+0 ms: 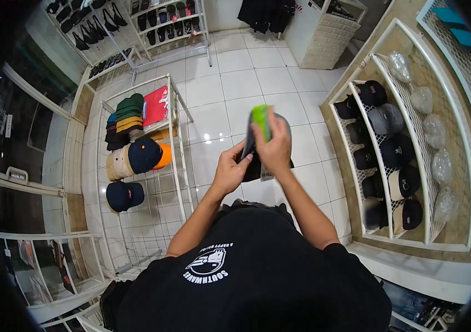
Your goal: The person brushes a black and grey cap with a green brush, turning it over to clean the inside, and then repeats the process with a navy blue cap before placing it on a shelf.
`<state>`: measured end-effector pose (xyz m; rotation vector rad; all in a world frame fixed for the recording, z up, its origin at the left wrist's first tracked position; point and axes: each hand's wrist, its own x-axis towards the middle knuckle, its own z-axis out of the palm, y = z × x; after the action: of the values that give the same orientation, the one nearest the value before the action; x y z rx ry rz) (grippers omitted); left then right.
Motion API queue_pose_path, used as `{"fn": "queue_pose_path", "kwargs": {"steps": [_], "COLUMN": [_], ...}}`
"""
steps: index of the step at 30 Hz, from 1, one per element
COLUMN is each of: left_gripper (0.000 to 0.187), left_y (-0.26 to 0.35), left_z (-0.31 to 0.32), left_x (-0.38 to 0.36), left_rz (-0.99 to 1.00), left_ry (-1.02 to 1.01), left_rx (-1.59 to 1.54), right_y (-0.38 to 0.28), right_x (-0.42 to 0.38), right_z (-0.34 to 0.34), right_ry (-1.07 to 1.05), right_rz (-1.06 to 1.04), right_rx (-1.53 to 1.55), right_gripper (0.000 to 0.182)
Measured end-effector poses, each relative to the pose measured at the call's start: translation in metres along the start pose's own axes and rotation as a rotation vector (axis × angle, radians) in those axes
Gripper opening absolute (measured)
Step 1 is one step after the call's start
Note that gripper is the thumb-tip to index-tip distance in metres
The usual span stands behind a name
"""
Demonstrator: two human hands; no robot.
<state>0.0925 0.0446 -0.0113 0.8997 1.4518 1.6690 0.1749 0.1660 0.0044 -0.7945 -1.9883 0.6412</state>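
Observation:
Out in front of my body I hold a dark grey cap [252, 169]. My left hand [232, 170] is closed on its near left edge, with the thumb on top. In my right hand [274, 145] is a bright green brush-like block [260, 115], smeared by motion, with the fingers wrapped round its side. The block overlaps the far part of the cap, and my right hand covers much of the cap's middle. A pale tag [267, 176] hangs at the cap's near end.
A white rack [179, 160] at left carries stacked caps [127, 160] and a red item [155, 106]. On the right, a wall shelf [382, 138] holds several caps and clear plastic-wrapped forms [433, 131]. Sandals hang at the far left; a white brick-faced counter [328, 41] stands at the back.

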Motion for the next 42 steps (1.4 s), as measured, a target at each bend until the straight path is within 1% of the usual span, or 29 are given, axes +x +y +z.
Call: {"fn": "queue_pose_path", "kwargs": {"steps": [1, 2, 4, 6, 7, 8, 10, 12, 14, 15, 16, 17, 18, 19, 20, 22, 24, 25, 27, 28, 30, 32, 34, 35, 36, 38, 40, 41, 42], "left_gripper": [0.042, 0.041, 0.042, 0.043, 0.044, 0.044, 0.045, 0.048, 0.046, 0.037, 0.037, 0.031, 0.026, 0.025, 0.030, 0.035, 0.038, 0.041, 0.042, 0.043, 0.043, 0.044, 0.044, 0.044, 0.044, 0.044, 0.044, 0.044, 0.044], "left_y": [-0.004, -0.007, -0.005, 0.004, 0.007, 0.003, -0.005, -0.008, -0.007, -0.008, -0.009, -0.009, -0.009, -0.016, -0.018, -0.017, -0.021, -0.024, -0.027, -0.028, -0.031, -0.040, -0.038, -0.037, -0.039, -0.046, -0.040, -0.037, -0.034], "left_z": [0.001, -0.003, 0.000, 0.021, 0.034, 0.046, 0.070, 0.095, 0.120, 0.132, 0.142, 0.151, 0.160, 0.172, 0.180, 0.199, 0.220, 0.228, 0.245, 0.251, 0.259, 0.262, 0.270, 0.274, 0.278, 0.281, 0.273, 0.271, 0.273], "left_x": [0.007, 0.010, 0.018, 0.024, 0.027, 0.030, 0.043, 0.052, 0.061, 0.065, 0.072, 0.077, 0.081, 0.087, 0.094, 0.100, 0.103, 0.102, 0.099, 0.099, 0.098, 0.098, 0.094, 0.089, 0.090, 0.092, 0.086, 0.085, 0.084], "left_rz": [0.041, -0.033, -0.046, -0.023, 0.001, 0.001, -0.017, -0.039, -0.007, 0.034, 0.034, -0.010, -0.056, -0.052, -0.089, -0.055, -0.005, 0.039, 0.021, 0.013, 0.002, -0.010, -0.002, -0.021, -0.019, 0.068, 0.020, -0.018, -0.021], "left_ry": [0.017, 0.023, 0.006, 0.026, 0.050, 0.047, -0.017, -0.056, -0.048, -0.072, -0.093, -0.130, -0.164, -0.107, -0.098, -0.090, -0.086, -0.067, -0.036, -0.008, 0.027, 0.057, 0.079, 0.086, 0.093, 0.177, 0.148, 0.113, 0.130], "left_rx": [-0.017, -0.033, -0.184, -0.197, -0.215, -0.216, -0.296, -0.301, -0.240, -0.184, -0.178, -0.106, -0.034, -0.034, 0.030, 0.007, 0.049, 0.094, 0.102, 0.119, 0.130, 0.148, 0.199, 0.198, 0.197, 0.113, 0.182, 0.240, 0.238], "right_y": [-0.006, -0.009, 0.001, 0.032, 0.046, 0.058, 0.065, 0.083, 0.101, 0.108, 0.114, 0.120, 0.122, 0.124, 0.127, 0.126, 0.136, 0.144, 0.165, 0.170, 0.175, 0.187, 0.201, 0.202, 0.196, 0.192, 0.198, 0.207, 0.204], "right_x": [-0.007, -0.012, -0.008, 0.000, 0.005, 0.009, 0.016, 0.021, 0.025, 0.029, 0.032, 0.034, 0.034, 0.036, 0.036, 0.033, 0.036, 0.036, 0.033, 0.027, 0.014, 0.022, 0.031, 0.026, 0.023, 0.017, 0.028, 0.033, 0.035], "right_z": [-0.004, -0.013, -0.040, -0.058, -0.067, -0.075, -0.098, -0.115, -0.136, -0.148, -0.158, -0.170, -0.181, -0.190, -0.198, -0.210, -0.225, -0.228, -0.227, -0.227, -0.226, -0.237, -0.238, -0.237, -0.233, -0.229, -0.233, -0.231, -0.229], "right_ry": [-0.082, -0.200, -0.232, 0.055, 0.100, 0.137, 0.116, 0.142, 0.172, 0.164, 0.153, 0.107, 0.118, 0.042, -0.037, 0.044, 0.092, 0.084, 0.194, 0.182, 0.035, 0.023, 0.128, 0.121, 0.091, 0.032, 0.078, 0.084, 0.071], "right_rz": [-0.005, 0.040, -0.071, -0.109, -0.045, -0.029, 0.190, 0.196, 0.209, 0.114, 0.022, 0.039, 0.051, -0.064, -0.181, -0.341, -0.340, -0.337, -0.103, -0.106, -0.309, -0.236, -0.112, -0.114, -0.194, -0.358, -0.289, -0.181, -0.188], "right_rx": [0.155, 0.289, -0.074, -0.144, -0.171, -0.228, 0.060, 0.064, 0.067, 0.053, 0.039, 0.082, 0.078, 0.003, -0.075, -0.345, -0.500, -0.505, -0.428, -0.426, -0.310, -0.342, -0.406, -0.403, -0.338, -0.246, -0.283, -0.304, -0.295], "right_gripper": [0.063, 0.067, 0.066, 0.065, 0.065, 0.064, 0.063, 0.062, 0.062, 0.062, 0.062, 0.063, 0.063, 0.064, 0.064, 0.066, 0.068, 0.068, 0.070, 0.070, 0.070, 0.070, 0.072, 0.072, 0.071, 0.069, 0.068, 0.071, 0.071]}}
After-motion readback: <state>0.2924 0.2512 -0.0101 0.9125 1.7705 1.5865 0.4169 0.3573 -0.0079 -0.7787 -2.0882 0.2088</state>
